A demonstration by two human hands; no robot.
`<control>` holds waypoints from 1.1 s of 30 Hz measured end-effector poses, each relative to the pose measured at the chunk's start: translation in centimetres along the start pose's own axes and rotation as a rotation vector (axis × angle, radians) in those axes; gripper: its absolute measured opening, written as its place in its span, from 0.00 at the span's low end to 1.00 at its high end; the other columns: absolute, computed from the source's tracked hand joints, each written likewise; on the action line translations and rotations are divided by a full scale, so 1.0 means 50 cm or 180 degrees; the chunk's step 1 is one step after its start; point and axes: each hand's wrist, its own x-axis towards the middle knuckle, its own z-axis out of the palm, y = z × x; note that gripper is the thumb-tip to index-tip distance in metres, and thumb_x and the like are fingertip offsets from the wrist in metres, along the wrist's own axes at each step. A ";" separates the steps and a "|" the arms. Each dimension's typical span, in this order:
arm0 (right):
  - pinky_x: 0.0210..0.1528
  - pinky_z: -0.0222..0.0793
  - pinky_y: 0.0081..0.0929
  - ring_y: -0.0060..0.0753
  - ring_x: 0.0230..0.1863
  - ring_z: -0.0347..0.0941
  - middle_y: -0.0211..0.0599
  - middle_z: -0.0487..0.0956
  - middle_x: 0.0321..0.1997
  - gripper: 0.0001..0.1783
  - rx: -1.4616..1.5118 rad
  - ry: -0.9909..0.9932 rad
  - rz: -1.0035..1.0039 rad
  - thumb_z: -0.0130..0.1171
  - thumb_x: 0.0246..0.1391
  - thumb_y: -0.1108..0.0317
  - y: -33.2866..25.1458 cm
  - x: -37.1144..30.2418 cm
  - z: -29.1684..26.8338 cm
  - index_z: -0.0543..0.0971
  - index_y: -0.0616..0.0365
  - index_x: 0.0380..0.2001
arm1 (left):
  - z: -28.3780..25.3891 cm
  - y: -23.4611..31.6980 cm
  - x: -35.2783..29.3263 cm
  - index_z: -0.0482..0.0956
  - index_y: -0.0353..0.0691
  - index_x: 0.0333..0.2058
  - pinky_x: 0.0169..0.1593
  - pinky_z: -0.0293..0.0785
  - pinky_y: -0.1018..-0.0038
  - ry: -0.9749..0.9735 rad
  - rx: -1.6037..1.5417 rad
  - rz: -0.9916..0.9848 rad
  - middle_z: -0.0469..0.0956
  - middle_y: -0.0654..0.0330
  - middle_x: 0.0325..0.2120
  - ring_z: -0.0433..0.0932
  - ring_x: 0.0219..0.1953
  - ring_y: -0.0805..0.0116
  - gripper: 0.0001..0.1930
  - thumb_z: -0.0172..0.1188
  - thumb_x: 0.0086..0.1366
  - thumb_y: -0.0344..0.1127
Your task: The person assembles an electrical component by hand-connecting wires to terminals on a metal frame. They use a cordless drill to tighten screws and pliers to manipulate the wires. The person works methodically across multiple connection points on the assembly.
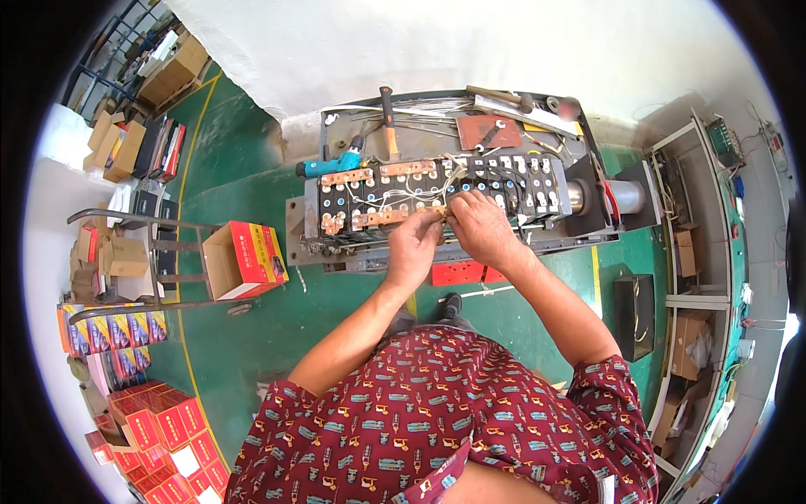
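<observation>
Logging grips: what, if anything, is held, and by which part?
Cannot be told: bare left hand and bare right hand meet at the right end of the near long flat copper-coloured strip, hiding any hold.

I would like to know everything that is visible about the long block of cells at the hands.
The dark, boxlike block of cells lies left to right along the grey bench. Its top shows rows of pale and blue round fittings, flat copper-coloured bars and loose pale wires. The left hand and right hand meet at its near edge.
</observation>
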 end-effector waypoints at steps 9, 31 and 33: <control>0.50 0.69 0.48 0.53 0.49 0.76 0.47 0.79 0.42 0.06 0.0030 -0.0076 0.0014 0.55 0.61 0.69 -0.002 0.004 -0.005 0.75 0.61 0.36 | 0.004 -0.013 0.007 0.80 0.31 0.50 0.42 0.85 0.75 -0.0096 -0.0055 0.0016 0.84 0.61 0.40 0.83 0.40 0.76 0.10 0.61 0.72 0.23; 0.50 0.67 0.45 0.46 0.51 0.75 0.38 0.80 0.46 0.08 0.0142 -0.0024 -0.0024 0.60 0.57 0.71 0.002 -0.014 -0.010 0.79 0.55 0.41 | -0.116 0.106 0.056 0.80 0.31 0.44 0.41 0.80 0.75 -0.0361 0.1518 0.0595 0.85 0.60 0.36 0.81 0.35 0.77 0.06 0.62 0.70 0.26; 0.51 0.67 0.43 0.44 0.51 0.75 0.36 0.79 0.46 0.09 0.0149 0.0080 -0.0074 0.61 0.56 0.72 -0.003 -0.011 -0.008 0.80 0.53 0.41 | -0.127 0.096 0.069 0.80 0.35 0.44 0.42 0.80 0.69 -0.0520 0.2086 0.0898 0.84 0.57 0.36 0.84 0.36 0.67 0.07 0.63 0.69 0.27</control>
